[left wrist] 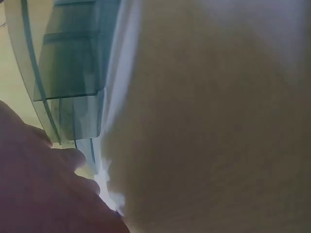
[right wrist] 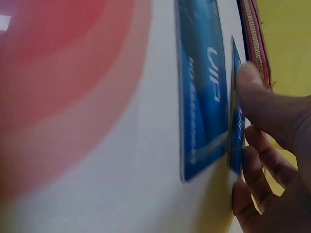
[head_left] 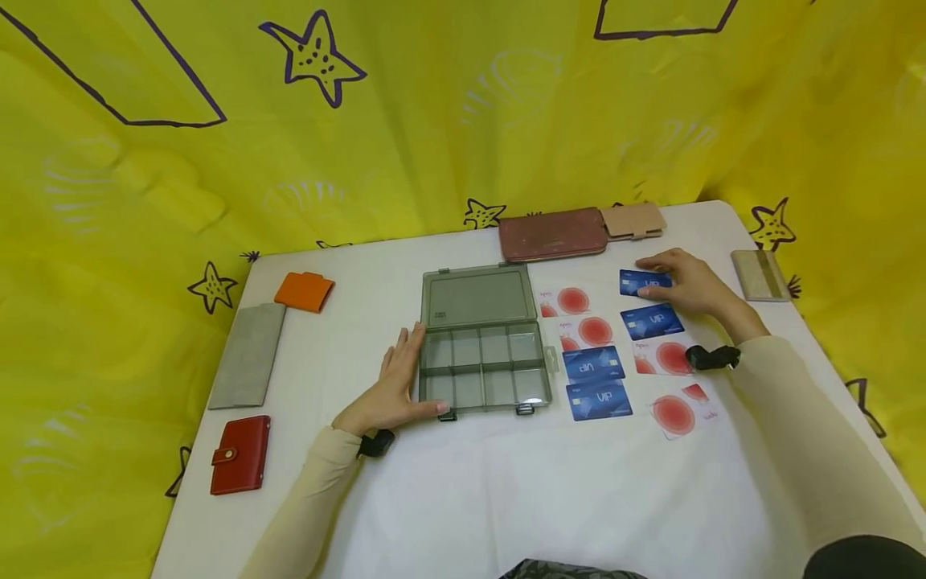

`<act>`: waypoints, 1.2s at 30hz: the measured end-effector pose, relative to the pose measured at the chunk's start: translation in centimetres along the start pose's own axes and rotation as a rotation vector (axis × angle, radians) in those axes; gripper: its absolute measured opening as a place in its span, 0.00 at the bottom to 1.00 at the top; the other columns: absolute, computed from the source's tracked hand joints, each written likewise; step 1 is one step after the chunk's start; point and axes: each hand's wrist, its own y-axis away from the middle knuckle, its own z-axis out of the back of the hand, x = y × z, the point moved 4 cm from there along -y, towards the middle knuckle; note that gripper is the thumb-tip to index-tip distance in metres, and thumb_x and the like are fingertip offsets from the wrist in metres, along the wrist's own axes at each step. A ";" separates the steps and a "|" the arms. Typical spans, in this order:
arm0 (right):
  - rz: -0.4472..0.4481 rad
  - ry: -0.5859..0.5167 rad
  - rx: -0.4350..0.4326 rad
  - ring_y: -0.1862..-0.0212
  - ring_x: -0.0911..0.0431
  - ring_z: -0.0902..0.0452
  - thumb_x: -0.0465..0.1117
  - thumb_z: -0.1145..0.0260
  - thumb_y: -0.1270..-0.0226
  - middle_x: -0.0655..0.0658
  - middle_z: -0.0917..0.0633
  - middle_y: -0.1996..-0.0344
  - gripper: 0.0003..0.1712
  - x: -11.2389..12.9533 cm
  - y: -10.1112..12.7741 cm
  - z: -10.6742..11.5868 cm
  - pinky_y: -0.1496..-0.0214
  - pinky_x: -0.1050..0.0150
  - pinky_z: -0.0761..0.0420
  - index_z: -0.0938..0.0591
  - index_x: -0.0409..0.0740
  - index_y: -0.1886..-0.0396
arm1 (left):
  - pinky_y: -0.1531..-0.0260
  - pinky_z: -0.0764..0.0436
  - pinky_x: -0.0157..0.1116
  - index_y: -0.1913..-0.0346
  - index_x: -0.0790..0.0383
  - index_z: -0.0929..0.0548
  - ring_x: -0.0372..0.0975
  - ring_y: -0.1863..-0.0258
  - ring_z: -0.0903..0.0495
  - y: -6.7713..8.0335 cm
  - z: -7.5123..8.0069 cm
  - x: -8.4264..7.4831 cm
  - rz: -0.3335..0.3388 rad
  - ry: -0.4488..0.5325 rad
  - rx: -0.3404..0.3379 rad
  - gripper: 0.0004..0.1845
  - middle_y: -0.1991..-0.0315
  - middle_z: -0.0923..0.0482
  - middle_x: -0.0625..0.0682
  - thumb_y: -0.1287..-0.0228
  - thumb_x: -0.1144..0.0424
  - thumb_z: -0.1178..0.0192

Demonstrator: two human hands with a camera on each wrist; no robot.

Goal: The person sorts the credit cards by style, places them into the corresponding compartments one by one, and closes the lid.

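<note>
**Right hand lifting a blue card; left hand steadying the open organiser box**

The right hand (head_left: 687, 283) is at the far right of the table (head_left: 463, 498), over the topmost blue VIP card (head_left: 640, 281). The right wrist view shows this card tipped up on its edge, pinched between thumb and fingertips (right wrist: 252, 80). A second blue VIP card (head_left: 652, 321) lies flat just beside it, nearer the person.

The left hand (head_left: 396, 388) lies flat, fingers straight, against the left wall of the clear organiser box (head_left: 483, 366); it grips nothing. The box stands open at table centre, lid (head_left: 478, 296) laid back, well apart from the held card.

Between box and right hand lie two more blue cards (head_left: 595, 379) and several white cards with red circles (head_left: 593, 331). A pink wallet (head_left: 553, 235) lies beyond them.
</note>
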 end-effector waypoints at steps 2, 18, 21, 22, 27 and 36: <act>-0.001 0.028 0.003 0.33 0.28 0.34 0.49 0.26 0.27 0.25 0.29 0.33 0.37 0.2 -0.4 -0.2 0.25 0.24 0.37 0.25 0.36 0.26 | 0.17 0.74 0.62 0.13 0.56 0.70 0.53 0.13 0.78 0.1 -0.1 0.0 0.002 0.016 -0.010 0.73 0.12 0.74 0.56 0.42 0.47 0.21; -0.158 0.066 -0.033 0.46 0.30 0.29 0.64 0.21 0.38 0.21 0.24 0.44 0.52 -1.1 -0.4 0.3 0.40 0.32 0.24 0.30 0.31 0.31 | 0.17 0.72 0.61 0.12 0.56 0.64 0.55 0.13 0.72 1.0 0.2 0.6 -0.049 0.118 -0.043 0.75 0.11 0.66 0.56 0.50 0.50 0.16; -0.165 0.062 -0.024 0.46 0.31 0.30 0.64 0.21 0.39 0.22 0.24 0.45 0.50 -1.1 -0.3 0.5 0.41 0.34 0.24 0.28 0.32 0.33 | 0.17 0.71 0.61 0.12 0.54 0.64 0.54 0.13 0.72 1.0 0.3 0.8 -0.052 0.130 -0.042 0.75 0.11 0.66 0.54 0.50 0.50 0.16; -0.162 0.065 -0.023 0.47 0.31 0.30 0.64 0.21 0.38 0.23 0.24 0.46 0.49 -1.2 -0.2 0.6 0.42 0.35 0.24 0.28 0.32 0.35 | 0.16 0.71 0.61 0.12 0.53 0.64 0.54 0.12 0.72 1.0 0.2 0.8 -0.052 0.134 -0.040 0.75 0.11 0.66 0.53 0.50 0.51 0.16; -0.106 0.064 -0.029 0.48 0.32 0.28 0.58 0.24 0.31 0.22 0.22 0.47 0.39 -1.3 0.5 1.0 0.42 0.33 0.25 0.25 0.29 0.40 | 0.16 0.71 0.60 0.12 0.53 0.62 0.53 0.12 0.72 0.9 0.2 0.8 -0.060 0.142 -0.042 0.74 0.11 0.65 0.52 0.50 0.54 0.16; -0.068 -0.105 -0.162 0.56 0.41 0.15 0.50 0.40 0.16 0.23 0.17 0.52 0.26 -1.9 2.0 2.4 0.51 0.56 0.17 0.30 0.33 0.35 | 0.16 0.71 0.59 0.12 0.52 0.62 0.51 0.12 0.72 1.0 0.2 1.0 -0.034 0.137 -0.049 0.73 0.11 0.65 0.51 0.49 0.55 0.16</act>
